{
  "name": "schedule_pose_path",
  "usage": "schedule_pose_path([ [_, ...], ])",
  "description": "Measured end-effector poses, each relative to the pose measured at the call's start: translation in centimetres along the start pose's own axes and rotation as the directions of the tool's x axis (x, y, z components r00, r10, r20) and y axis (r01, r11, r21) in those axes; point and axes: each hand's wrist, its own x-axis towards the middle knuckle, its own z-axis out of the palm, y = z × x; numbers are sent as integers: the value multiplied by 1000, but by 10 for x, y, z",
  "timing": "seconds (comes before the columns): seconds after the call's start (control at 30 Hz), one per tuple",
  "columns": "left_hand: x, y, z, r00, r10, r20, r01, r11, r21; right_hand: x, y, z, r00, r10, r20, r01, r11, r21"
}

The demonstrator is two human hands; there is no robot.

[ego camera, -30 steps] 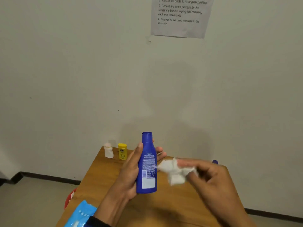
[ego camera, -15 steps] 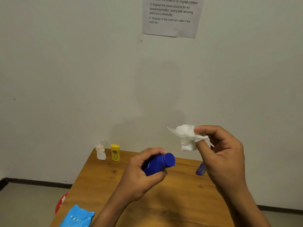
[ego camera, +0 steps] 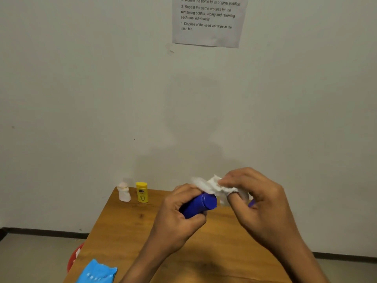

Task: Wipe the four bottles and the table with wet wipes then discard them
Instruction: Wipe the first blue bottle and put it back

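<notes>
My left hand grips a tall blue bottle, tipped so one flat end points up and to the right. My right hand pinches a crumpled white wet wipe against that end of the bottle. A small white bottle and a yellow bottle stand at the far left corner of the wooden table. A sliver of a purple bottle shows behind my right hand, mostly hidden.
A light blue wipes pack lies at the table's near left edge. A red bin sits on the floor to the left of the table. A printed instruction sheet hangs on the wall.
The blue bottle went from upright to tipped on its side. My right hand lifted the wipe, then brought it down onto the bottle's end.
</notes>
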Motion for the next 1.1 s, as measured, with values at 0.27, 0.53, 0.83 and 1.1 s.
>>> schedule_pose_path([
  [0.27, 0, 3, -7, 981, 165, -98, -118, 923, 367, -8, 15, 3, 990, 76, 116, -49, 975, -219],
  [0.53, -5, 11, -11, 956, 285, -77, -200, 816, 542, -10, 14, -15, 920, 383, -89, -351, 902, 253],
  [0.83, -6, 14, -8, 915, 400, -42, -266, 679, 684, -27, -16, 11, 967, 231, 109, -238, 970, 54],
  [1.1, -12, 25, -1, 901, 433, -1, -299, 625, 721, -22, -16, 9, 915, 402, -38, -383, 894, 231],
])
